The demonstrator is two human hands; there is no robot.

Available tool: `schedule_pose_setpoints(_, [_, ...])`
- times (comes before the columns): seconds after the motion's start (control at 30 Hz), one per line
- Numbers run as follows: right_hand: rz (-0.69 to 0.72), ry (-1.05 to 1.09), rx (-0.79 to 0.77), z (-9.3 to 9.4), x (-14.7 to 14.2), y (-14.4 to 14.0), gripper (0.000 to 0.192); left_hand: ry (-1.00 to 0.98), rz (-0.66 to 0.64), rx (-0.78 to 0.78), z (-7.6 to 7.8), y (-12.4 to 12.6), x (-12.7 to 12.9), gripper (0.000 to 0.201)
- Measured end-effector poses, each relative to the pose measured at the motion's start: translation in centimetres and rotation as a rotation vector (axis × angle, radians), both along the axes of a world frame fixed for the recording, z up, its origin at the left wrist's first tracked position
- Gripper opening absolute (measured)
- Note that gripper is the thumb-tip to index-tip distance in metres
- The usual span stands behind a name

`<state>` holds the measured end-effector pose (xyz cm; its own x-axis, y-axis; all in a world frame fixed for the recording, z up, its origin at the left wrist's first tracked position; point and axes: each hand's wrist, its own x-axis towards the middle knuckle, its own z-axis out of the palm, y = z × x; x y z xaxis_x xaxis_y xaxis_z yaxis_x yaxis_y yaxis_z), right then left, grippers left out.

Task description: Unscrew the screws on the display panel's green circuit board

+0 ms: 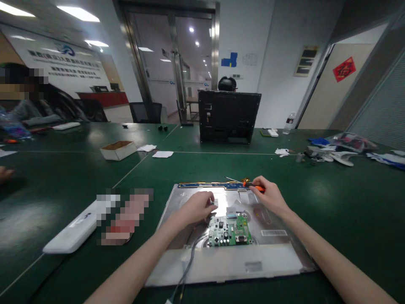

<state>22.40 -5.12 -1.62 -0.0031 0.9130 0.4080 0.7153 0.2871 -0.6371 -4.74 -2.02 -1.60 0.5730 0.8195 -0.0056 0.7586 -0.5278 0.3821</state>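
Note:
My right hand (270, 195) grips a screwdriver (260, 188) with an orange and black handle. Its thin shaft points left, over the blue circuit strip (202, 185) along the far edge of a silver display panel (221, 266). Over the panel's middle is my left hand (198, 207), its fingers bent, with a gap between thumb and forefinger. A small whitish patch shows by those fingertips; whether they touch it I cannot tell. Just below lies a green circuit board (230, 230), fixed on the panel. Dark cables (190, 264) run from its left side towards me.
Left of the panel lie a long white case (74, 230) and a blurred-out reddish object (125, 219). Farther back stand an open white box (118, 150) and a black monitor housing (229, 116). Tools and bags (351, 143) lie at right. Another person (31, 101) sits at far left.

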Motion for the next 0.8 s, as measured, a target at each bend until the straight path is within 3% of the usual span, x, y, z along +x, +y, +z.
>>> schedule_pose_setpoints(0.07, [-0.021,0.011,0.036,-1.5,0.9,0.1,0.015,-0.016,-0.015,-0.026,-0.5,0.6,0.5,0.009])
schedule_pose_setpoints(0.17, [-0.008,0.011,0.067,-2.2,1.7,-0.2,0.016,-0.034,-0.045,-0.062,-0.6,1.2,0.7,0.008])
schedule_pose_setpoints(0.53, [-0.015,0.002,0.085,-1.7,1.9,-1.2,0.013,-0.016,-0.098,-0.012,0.3,2.4,0.8,0.014])
schedule_pose_setpoints(0.8, [-0.065,0.026,0.140,-1.4,1.4,-1.5,0.013,-0.088,-0.142,0.037,0.9,1.8,3.3,0.016])
